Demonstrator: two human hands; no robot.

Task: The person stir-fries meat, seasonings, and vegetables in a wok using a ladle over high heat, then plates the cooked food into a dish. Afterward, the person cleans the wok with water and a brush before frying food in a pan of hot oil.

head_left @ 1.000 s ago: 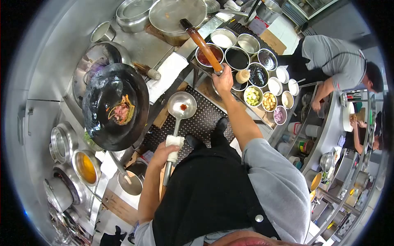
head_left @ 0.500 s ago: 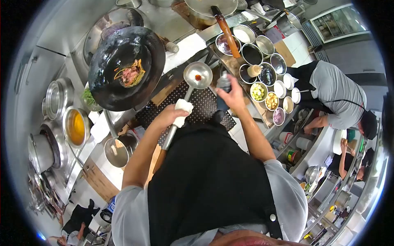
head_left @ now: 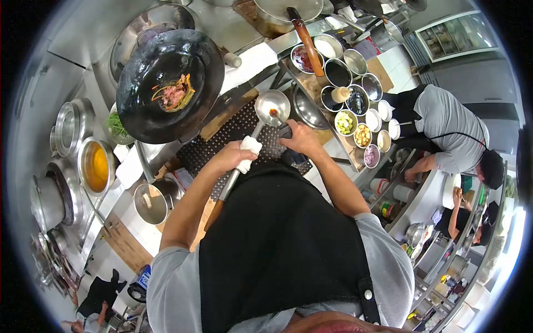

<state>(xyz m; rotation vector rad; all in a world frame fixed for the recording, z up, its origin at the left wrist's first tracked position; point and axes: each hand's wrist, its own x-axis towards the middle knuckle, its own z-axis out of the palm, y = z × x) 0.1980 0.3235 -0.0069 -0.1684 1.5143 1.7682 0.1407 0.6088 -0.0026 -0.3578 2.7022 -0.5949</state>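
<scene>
My left hand is closed round the handle of a steel ladle, with a folded white cloth wrapped on the handle at the grip. The ladle's bowl faces up and holds a small pool of red-brown sauce. Beside the bowl, my right hand is closed, fingers bent, on something mostly hidden. A thin dark tip reaches from it over the bowl's edge to the sauce. Left of the ladle, a black wok contains pink meat strips and orange and green shreds.
Right of the ladle stand several steel pots of seasonings and diced vegetables. A steel bowl is behind my right hand. At left sits a pot of yellow liquid. A co-worker bends at the right.
My right hand has moved left and down, close to the ladle's bowl. The grey-topped thing beside it no longer shows there, and a steel bowl is visible. My left hand keeps its grip.
</scene>
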